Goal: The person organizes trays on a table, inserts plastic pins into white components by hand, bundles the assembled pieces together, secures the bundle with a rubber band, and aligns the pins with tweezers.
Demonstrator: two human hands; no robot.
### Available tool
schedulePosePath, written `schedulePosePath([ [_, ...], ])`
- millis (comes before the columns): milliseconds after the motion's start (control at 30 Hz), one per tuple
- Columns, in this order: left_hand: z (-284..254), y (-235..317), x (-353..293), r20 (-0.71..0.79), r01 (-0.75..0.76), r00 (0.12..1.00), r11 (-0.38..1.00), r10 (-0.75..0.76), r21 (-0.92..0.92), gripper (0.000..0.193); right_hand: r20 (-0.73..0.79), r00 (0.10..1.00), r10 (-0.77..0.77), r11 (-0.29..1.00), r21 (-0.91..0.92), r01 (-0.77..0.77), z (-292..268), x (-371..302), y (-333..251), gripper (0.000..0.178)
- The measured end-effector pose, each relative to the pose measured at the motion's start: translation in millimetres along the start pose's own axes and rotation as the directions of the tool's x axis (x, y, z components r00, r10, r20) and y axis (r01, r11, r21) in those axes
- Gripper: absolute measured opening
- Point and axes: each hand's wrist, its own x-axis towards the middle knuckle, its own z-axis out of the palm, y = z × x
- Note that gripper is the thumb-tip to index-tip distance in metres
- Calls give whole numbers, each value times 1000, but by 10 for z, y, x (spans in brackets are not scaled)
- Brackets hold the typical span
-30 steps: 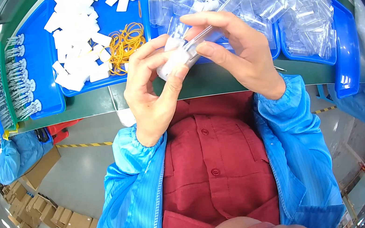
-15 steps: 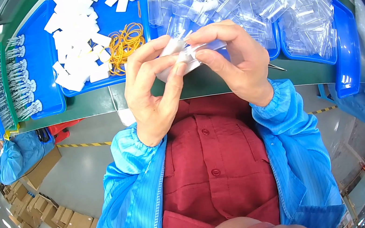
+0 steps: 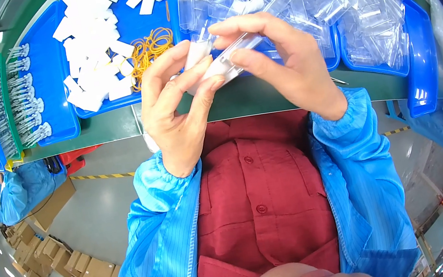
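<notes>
My left hand point(image 3: 176, 108) pinches a small white piece point(image 3: 214, 69) between thumb and fingertips. Another white piece point(image 3: 197, 54) is tucked between its fingers. With thumb and forefinger, my right hand point(image 3: 298, 67) grips a clear plastic sleeve point(image 3: 244, 47), tilted up to the right. The lower left end of the sleeve meets the pinched white piece; whether the piece sits inside it is hard to tell. Beyond my hands, many similar clear sleeves point(image 3: 299, 3) are heaped. White pieces point(image 3: 92, 60) lie loose in a blue tray at the left, beside yellow rubber bands point(image 3: 152, 51).
Blue trays point(image 3: 56, 108) line the green bench point(image 3: 117, 130). At the far left, rows of clear slender parts point(image 3: 26, 99) stand in racks. An empty-looking blue tray point(image 3: 422, 74) lies at the right. Another person point(image 3: 7, 199) is at the left, near cardboard boxes point(image 3: 74, 263).
My right hand has shifted right and slightly tilted, and more of the clear sleeve now shows between the hands. My left hand has moved a little left.
</notes>
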Motion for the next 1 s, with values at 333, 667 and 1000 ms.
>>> schedulePosePath([
  [333, -41, -35, -1, 57, -32, 998, 997, 36, -70, 38, -8, 999, 46, 999, -21, -46, -48, -14, 34, 28],
  [667, -206, -64, -8, 155, 78, 988, 857, 2, -510, 35, 27, 978, 206, 941, 269, -206, -227, 31, -45, 30],
  [1000, -181, -76, 23, 148, -93, 978, 940, 149, -328, 37, 125, 992, 21, 994, 107, -34, -150, 10, 11, 26],
])
